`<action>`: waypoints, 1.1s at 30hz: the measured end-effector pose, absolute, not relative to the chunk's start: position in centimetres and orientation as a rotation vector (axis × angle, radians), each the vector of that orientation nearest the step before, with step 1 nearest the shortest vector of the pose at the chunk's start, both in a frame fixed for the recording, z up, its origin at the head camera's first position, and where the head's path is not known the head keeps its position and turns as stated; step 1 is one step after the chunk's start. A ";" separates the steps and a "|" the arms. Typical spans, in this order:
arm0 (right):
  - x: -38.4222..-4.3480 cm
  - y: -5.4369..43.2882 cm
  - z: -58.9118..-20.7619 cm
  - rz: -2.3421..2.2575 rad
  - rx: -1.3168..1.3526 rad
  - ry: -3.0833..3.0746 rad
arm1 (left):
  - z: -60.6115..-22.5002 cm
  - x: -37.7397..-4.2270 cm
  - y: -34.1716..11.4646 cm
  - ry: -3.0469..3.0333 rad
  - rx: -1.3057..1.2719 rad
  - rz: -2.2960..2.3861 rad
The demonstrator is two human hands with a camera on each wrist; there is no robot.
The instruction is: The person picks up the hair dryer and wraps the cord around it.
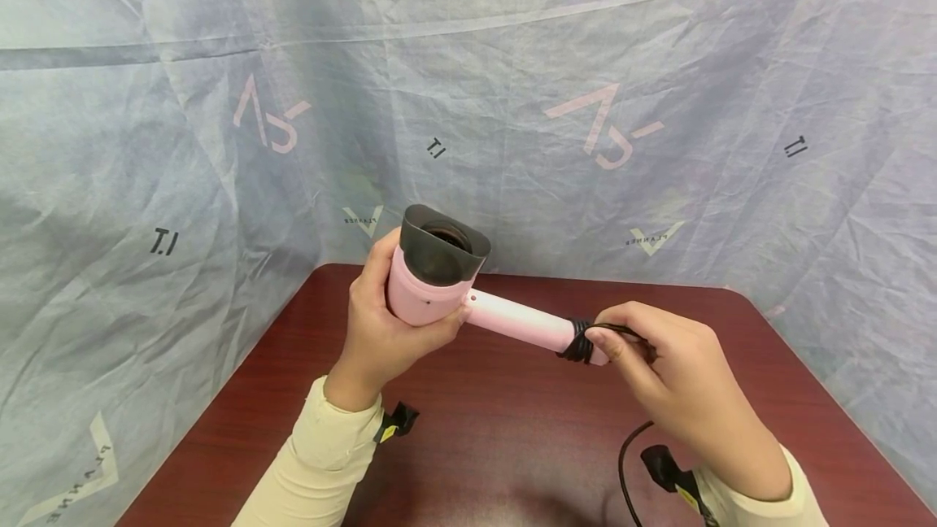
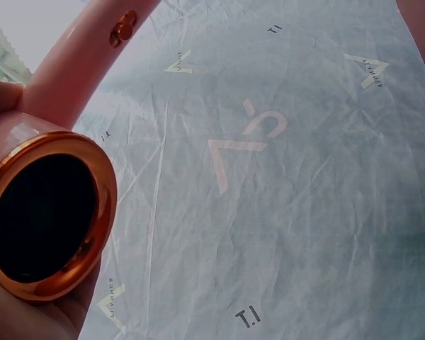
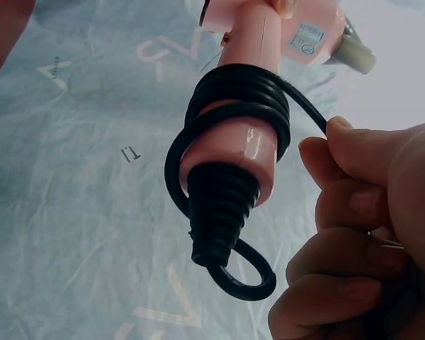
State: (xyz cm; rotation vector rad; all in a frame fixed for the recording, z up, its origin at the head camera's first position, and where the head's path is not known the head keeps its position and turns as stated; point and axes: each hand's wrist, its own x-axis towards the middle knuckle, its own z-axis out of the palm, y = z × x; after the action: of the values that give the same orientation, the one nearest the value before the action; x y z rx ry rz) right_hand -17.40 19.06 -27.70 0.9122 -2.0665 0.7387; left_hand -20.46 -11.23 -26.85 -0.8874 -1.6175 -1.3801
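Note:
A pink hair dryer (image 1: 520,320) with a dark flat nozzle (image 1: 439,254) is held up over the table. My left hand (image 1: 388,336) grips its barrel, thumb near the handle joint. In the left wrist view the copper-coloured rear ring (image 2: 108,205) shows round a dark opening. Several turns of black power cord (image 3: 237,88) circle the handle's lower end, above the ribbed cord sleeve (image 3: 219,212). My right hand (image 1: 673,372) pinches the cord between thumb and forefinger just beside these turns, its other fingers curled. From there the loose cord (image 1: 624,462) hangs down towards the table.
A dark red wooden table (image 1: 483,446) lies below both hands. Grey printed cloth (image 1: 512,104) hangs behind it and along the sides. Small black wrist devices (image 1: 398,421) sit at both sleeve cuffs.

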 end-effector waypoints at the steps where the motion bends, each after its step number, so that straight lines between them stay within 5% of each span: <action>1: -17.4 19.1 -27.7 0.740 0.906 -2.080 | -26.9 -20.5 -11.2 -1.619 -0.889 -1.383; 33: -17.9 20.0 -27.7 0.758 0.844 -2.181 | -29.0 -22.8 -12.4 -1.650 -0.956 -1.383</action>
State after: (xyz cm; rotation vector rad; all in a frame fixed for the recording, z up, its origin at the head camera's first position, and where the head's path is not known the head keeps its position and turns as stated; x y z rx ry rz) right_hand -17.92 20.03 -27.71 0.8445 -2.1812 0.7578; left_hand -22.75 -12.42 -28.98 -0.9562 -1.6499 -1.3831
